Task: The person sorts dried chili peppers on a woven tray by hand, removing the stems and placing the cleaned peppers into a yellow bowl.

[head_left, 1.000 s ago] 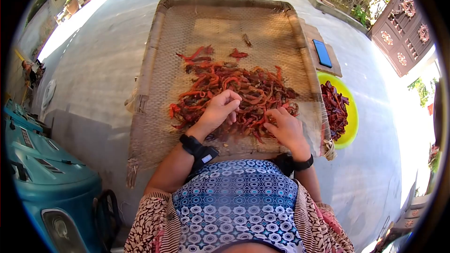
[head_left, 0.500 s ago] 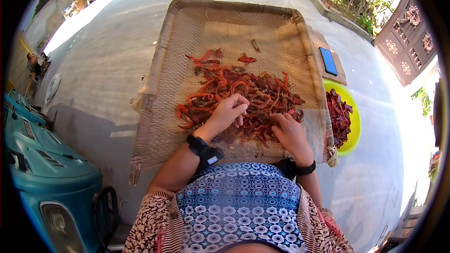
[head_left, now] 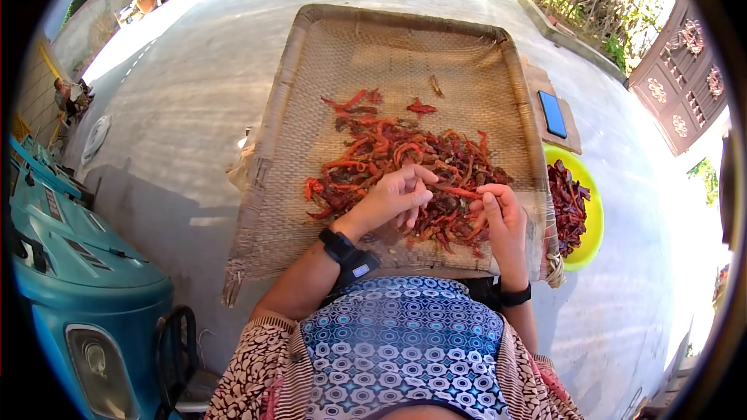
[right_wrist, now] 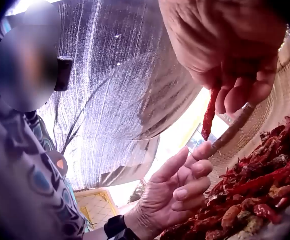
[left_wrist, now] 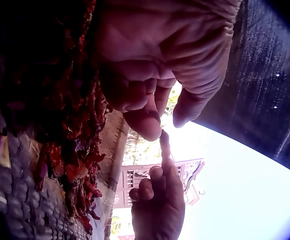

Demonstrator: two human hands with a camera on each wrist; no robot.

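Between my two hands hangs a dried red chili pepper [head_left: 457, 192]. My right hand [head_left: 506, 222] pinches one end of it with thumb and fingers. The chili's free tip [right_wrist: 206, 132] comes right at the left fingertips in the right wrist view. My left hand [head_left: 389, 201] has its thumb apart from the loosely bent index finger, as the left wrist view shows. Below both hands a heap of dried chilies [head_left: 366, 148], red to brown, lies on a woven mat tray [head_left: 405, 39] with a raised rim.
To the right of the tray stands a yellow basin [head_left: 594, 210] with dark red chilies. A phone [head_left: 552, 114] lies on a flat board [head_left: 572, 136] beyond it. A teal vehicle [head_left: 101, 295] is at the left. A few chilies [head_left: 421, 106] lie apart near the heap's far side.
My right hand has come up from the heap with a chili between its fingers. My left hand stays over the heap. The view has shifted slightly.
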